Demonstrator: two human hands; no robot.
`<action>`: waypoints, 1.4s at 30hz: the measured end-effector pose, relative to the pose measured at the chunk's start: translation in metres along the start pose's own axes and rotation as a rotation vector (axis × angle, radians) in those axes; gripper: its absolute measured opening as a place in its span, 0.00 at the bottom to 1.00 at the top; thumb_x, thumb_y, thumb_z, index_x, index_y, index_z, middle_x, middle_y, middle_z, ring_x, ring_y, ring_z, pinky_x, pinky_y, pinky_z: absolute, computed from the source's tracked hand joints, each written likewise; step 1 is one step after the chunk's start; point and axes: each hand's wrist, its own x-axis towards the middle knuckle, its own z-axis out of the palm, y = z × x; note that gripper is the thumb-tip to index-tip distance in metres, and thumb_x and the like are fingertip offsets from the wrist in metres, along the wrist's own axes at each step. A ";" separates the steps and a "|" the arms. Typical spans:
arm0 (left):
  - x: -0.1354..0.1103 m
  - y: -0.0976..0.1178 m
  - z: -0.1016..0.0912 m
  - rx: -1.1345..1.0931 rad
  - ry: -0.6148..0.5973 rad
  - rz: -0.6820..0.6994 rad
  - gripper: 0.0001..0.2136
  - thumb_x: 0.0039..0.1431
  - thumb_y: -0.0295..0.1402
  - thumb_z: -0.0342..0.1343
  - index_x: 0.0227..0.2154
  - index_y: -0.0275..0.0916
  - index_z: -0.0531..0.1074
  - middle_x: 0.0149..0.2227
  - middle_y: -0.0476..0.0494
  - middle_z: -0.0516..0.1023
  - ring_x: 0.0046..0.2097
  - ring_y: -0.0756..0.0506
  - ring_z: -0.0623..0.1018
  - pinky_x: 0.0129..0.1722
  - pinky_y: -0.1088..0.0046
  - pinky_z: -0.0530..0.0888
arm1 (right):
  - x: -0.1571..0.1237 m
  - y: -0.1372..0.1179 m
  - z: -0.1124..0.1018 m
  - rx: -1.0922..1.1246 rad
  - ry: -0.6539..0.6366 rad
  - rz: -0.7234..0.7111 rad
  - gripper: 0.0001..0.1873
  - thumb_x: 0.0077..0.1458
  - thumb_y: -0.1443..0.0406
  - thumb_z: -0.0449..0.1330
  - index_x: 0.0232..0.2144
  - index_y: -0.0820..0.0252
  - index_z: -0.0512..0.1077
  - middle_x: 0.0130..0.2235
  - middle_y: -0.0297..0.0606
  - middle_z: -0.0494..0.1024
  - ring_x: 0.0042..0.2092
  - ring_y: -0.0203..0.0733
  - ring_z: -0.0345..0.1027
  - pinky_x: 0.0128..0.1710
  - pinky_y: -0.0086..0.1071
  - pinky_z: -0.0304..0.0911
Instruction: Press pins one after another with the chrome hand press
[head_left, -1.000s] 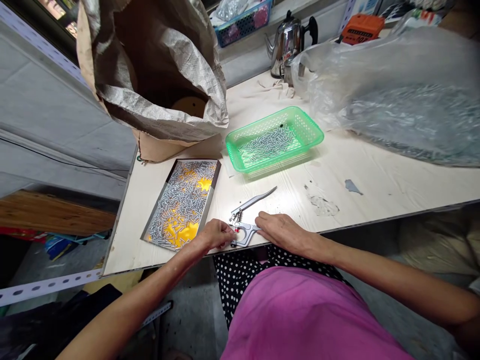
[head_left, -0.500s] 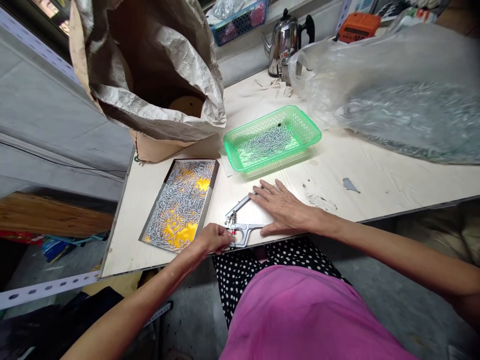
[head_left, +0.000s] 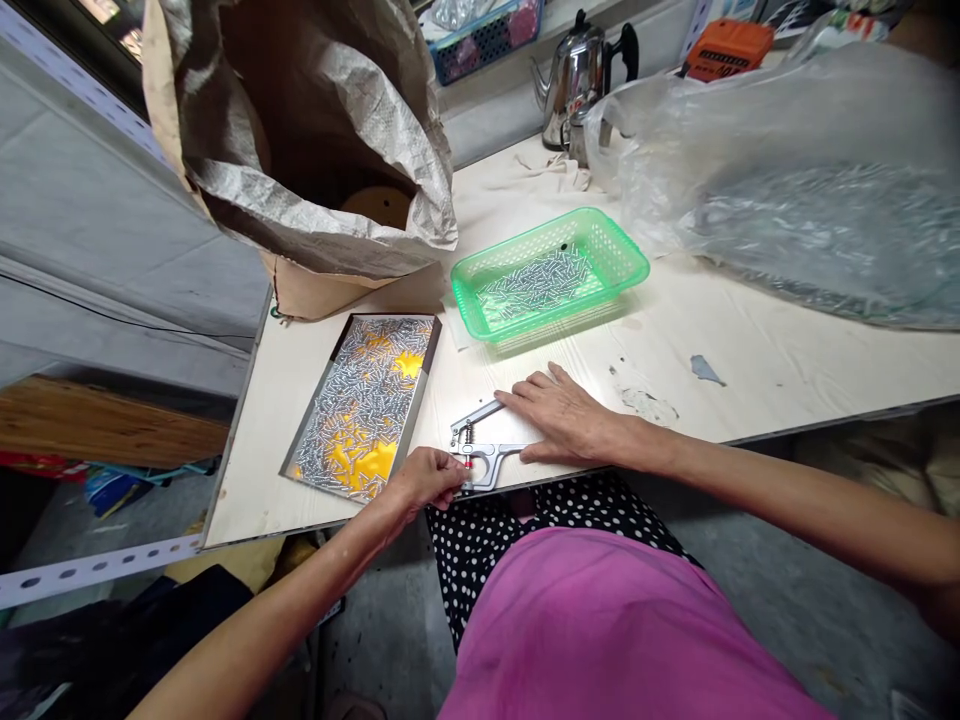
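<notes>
Both hands sit on the hand press [head_left: 480,452]: my right hand [head_left: 570,420] has slid farther along its handle, open and flat, seemingly pressing; my left hand [head_left: 427,478] stays pinched on its head.

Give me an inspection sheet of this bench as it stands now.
Surface: pale wood-grain table, with scuffed patches near its front edge.
Job's things: metal hand tool at the near edge; metal tray of small pins to its left; green basket of pins behind.
Clutter: open paper sack, clear plastic bag, kettle.
Grippers: left hand curled at the tool's head; right hand flat on its upper handle.
Cables: thin dark line on the grey wall at left; cannot tell if it is a cable.
Surroundings: blue basket and orange box at the back.
</notes>
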 end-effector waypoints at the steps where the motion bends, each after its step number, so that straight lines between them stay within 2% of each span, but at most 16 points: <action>1: -0.002 0.000 0.000 0.030 0.004 -0.002 0.19 0.45 0.47 0.64 0.20 0.36 0.67 0.16 0.54 0.66 0.19 0.53 0.66 0.21 0.76 0.67 | -0.001 -0.001 0.000 0.010 0.004 0.000 0.40 0.49 0.53 0.67 0.60 0.63 0.60 0.51 0.51 0.72 0.52 0.57 0.61 0.55 0.56 0.51; 3: -0.010 0.000 0.002 0.175 0.057 0.041 0.18 0.53 0.45 0.60 0.19 0.36 0.68 0.17 0.52 0.66 0.21 0.52 0.67 0.24 0.75 0.67 | -0.004 -0.004 -0.001 0.031 0.006 -0.010 0.37 0.51 0.56 0.67 0.59 0.63 0.61 0.50 0.50 0.73 0.50 0.55 0.63 0.53 0.52 0.53; 4: -0.015 0.001 0.003 0.283 0.125 0.096 0.17 0.57 0.44 0.57 0.20 0.36 0.69 0.18 0.50 0.68 0.22 0.51 0.68 0.26 0.74 0.67 | -0.005 -0.005 -0.001 0.039 0.004 -0.017 0.36 0.52 0.57 0.67 0.59 0.63 0.61 0.49 0.50 0.73 0.50 0.54 0.63 0.53 0.50 0.53; 6: -0.025 0.005 0.008 0.519 0.306 0.283 0.16 0.62 0.41 0.53 0.24 0.36 0.72 0.25 0.46 0.73 0.29 0.47 0.73 0.32 0.71 0.69 | -0.006 -0.007 -0.001 0.052 0.002 -0.029 0.35 0.53 0.59 0.66 0.60 0.64 0.60 0.48 0.49 0.74 0.49 0.52 0.64 0.52 0.47 0.54; 8: -0.030 0.011 0.015 0.694 0.447 0.506 0.12 0.63 0.38 0.52 0.32 0.36 0.75 0.35 0.41 0.76 0.39 0.43 0.74 0.40 0.67 0.70 | -0.007 -0.009 0.000 0.058 0.011 -0.031 0.36 0.54 0.60 0.66 0.60 0.64 0.59 0.48 0.49 0.74 0.49 0.51 0.64 0.50 0.46 0.55; 10: -0.025 0.019 0.022 0.790 0.463 0.691 0.10 0.62 0.36 0.55 0.42 0.37 0.73 0.45 0.38 0.75 0.48 0.40 0.72 0.47 0.62 0.71 | -0.007 -0.010 0.002 0.059 0.030 -0.026 0.37 0.54 0.61 0.66 0.61 0.64 0.58 0.48 0.49 0.74 0.48 0.52 0.65 0.49 0.45 0.56; 13: -0.005 0.033 0.030 0.862 0.380 0.846 0.24 0.57 0.34 0.61 0.55 0.33 0.64 0.57 0.33 0.68 0.56 0.37 0.66 0.55 0.59 0.68 | -0.008 -0.009 0.007 0.062 0.061 -0.011 0.39 0.53 0.61 0.66 0.62 0.64 0.55 0.48 0.49 0.74 0.49 0.52 0.65 0.49 0.46 0.57; 16: 0.012 0.041 0.033 0.914 0.290 0.895 0.30 0.56 0.33 0.63 0.58 0.32 0.59 0.58 0.32 0.67 0.56 0.37 0.67 0.57 0.58 0.67 | -0.015 -0.004 0.008 0.076 0.067 0.005 0.43 0.50 0.59 0.68 0.62 0.68 0.54 0.51 0.54 0.72 0.50 0.55 0.63 0.49 0.47 0.58; 18: 0.016 0.043 0.033 0.929 0.271 0.906 0.30 0.56 0.33 0.62 0.59 0.34 0.58 0.57 0.33 0.68 0.54 0.38 0.68 0.55 0.57 0.68 | -0.020 -0.002 0.006 0.080 0.061 0.041 0.41 0.47 0.57 0.69 0.58 0.69 0.59 0.51 0.55 0.71 0.50 0.57 0.63 0.47 0.47 0.60; 21: 0.016 0.047 0.033 0.941 0.277 0.904 0.30 0.58 0.37 0.60 0.60 0.36 0.56 0.54 0.35 0.69 0.52 0.37 0.68 0.52 0.56 0.70 | -0.025 -0.002 0.003 0.061 0.049 0.079 0.30 0.47 0.58 0.69 0.49 0.68 0.67 0.46 0.52 0.71 0.47 0.56 0.63 0.44 0.46 0.62; 25: 0.018 0.055 0.033 0.947 0.219 0.934 0.20 0.60 0.41 0.57 0.51 0.35 0.66 0.47 0.37 0.72 0.48 0.39 0.68 0.48 0.59 0.70 | -0.024 -0.007 0.003 0.013 0.057 0.049 0.14 0.54 0.63 0.65 0.40 0.65 0.70 0.41 0.48 0.72 0.44 0.52 0.63 0.42 0.42 0.62; 30: 0.026 0.053 0.032 0.871 0.180 0.994 0.14 0.63 0.42 0.54 0.43 0.36 0.71 0.41 0.40 0.73 0.45 0.41 0.69 0.44 0.61 0.70 | -0.025 -0.011 0.011 0.026 0.057 0.070 0.06 0.59 0.65 0.59 0.36 0.64 0.71 0.37 0.46 0.72 0.40 0.47 0.63 0.39 0.38 0.59; 34: 0.030 0.046 0.036 0.826 0.186 1.034 0.15 0.66 0.43 0.50 0.37 0.35 0.73 0.35 0.42 0.72 0.42 0.42 0.69 0.42 0.64 0.69 | -0.028 -0.010 0.025 0.062 0.083 -0.020 0.09 0.64 0.70 0.50 0.35 0.63 0.70 0.36 0.44 0.73 0.39 0.44 0.62 0.41 0.38 0.58; 38: 0.032 0.045 0.037 0.835 0.202 1.048 0.16 0.67 0.42 0.48 0.33 0.36 0.73 0.33 0.42 0.72 0.39 0.43 0.69 0.40 0.65 0.69 | -0.027 -0.006 0.036 0.088 0.119 -0.069 0.10 0.65 0.68 0.49 0.33 0.61 0.69 0.34 0.40 0.72 0.36 0.43 0.62 0.39 0.37 0.58; 40: 0.031 0.046 0.036 0.838 0.215 1.035 0.15 0.66 0.42 0.48 0.35 0.36 0.73 0.34 0.42 0.72 0.40 0.43 0.69 0.41 0.65 0.69 | -0.027 -0.003 0.034 0.063 0.122 -0.062 0.11 0.66 0.66 0.50 0.33 0.61 0.70 0.33 0.40 0.71 0.36 0.43 0.62 0.38 0.36 0.58; 42: 0.029 0.044 0.037 0.830 0.247 1.020 0.14 0.64 0.43 0.52 0.41 0.36 0.73 0.37 0.41 0.74 0.42 0.42 0.70 0.43 0.63 0.71 | -0.028 0.000 0.026 0.038 0.131 -0.034 0.10 0.64 0.61 0.54 0.37 0.62 0.71 0.36 0.42 0.72 0.39 0.45 0.62 0.39 0.37 0.58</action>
